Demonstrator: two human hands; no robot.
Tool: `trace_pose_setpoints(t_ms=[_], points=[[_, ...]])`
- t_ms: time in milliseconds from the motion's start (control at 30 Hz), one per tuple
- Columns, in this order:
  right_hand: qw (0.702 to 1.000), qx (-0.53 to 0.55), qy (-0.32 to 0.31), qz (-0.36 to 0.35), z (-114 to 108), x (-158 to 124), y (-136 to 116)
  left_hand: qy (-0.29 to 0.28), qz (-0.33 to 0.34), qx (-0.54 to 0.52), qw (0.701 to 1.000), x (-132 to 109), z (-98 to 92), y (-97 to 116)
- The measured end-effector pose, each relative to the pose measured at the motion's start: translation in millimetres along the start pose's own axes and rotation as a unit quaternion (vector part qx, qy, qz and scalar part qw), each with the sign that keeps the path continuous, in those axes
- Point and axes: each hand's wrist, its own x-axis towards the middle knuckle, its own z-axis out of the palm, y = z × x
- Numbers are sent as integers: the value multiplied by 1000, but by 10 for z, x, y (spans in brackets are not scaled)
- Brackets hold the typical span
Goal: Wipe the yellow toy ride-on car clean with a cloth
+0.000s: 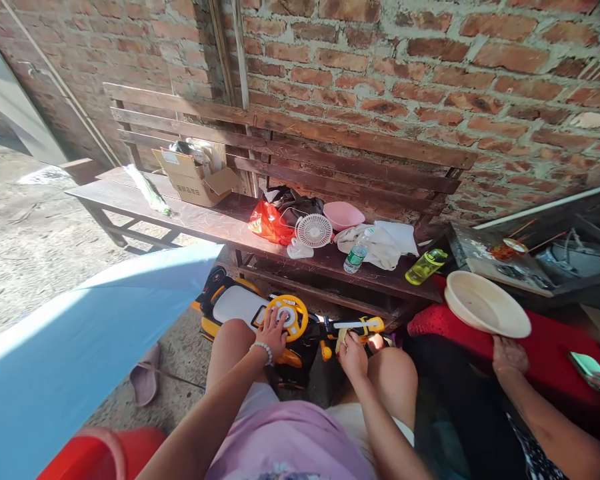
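A yellow and black toy ride-on car [240, 310] stands on the ground before my knees, under a wooden bench [220, 223]. My left hand [271, 335], with a bead bracelet at the wrist, lies with spread fingers on the car's yellow steering wheel [289, 317]. My right hand [353, 352] is closed around a small pale yellowish thing beside the car's yellow and white handle bar [355, 325]; what it is I cannot make out.
The bench holds a cardboard box [193, 177], red bag [269, 223], small white fan [313, 233], pink bowl [343, 215], cloths and two bottles [356, 253]. At right, another person's hand [509, 355] rests below a cream plate [485, 305]. A blue sheet [80, 333] and a slipper [147, 377] lie at left.
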Motion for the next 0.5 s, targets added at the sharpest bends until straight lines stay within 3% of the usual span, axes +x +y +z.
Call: trace_pose_setpoints(t_ms=[167, 267, 367, 500], points=[[994, 105, 15, -38, -70, -103, 25, 12, 7, -10, 1000, 4, 26, -13], [989, 121, 41, -67, -298, -61, -50, 10, 6, -11, 1000, 5, 40, -5], [988, 51, 74, -122, -708, 157, -293, 4, 4, -13, 1000, -7, 20, 17], [953, -121, 21, -278, -1147, 575, -888, 2, 0, -13, 1000, -35, -27, 44]])
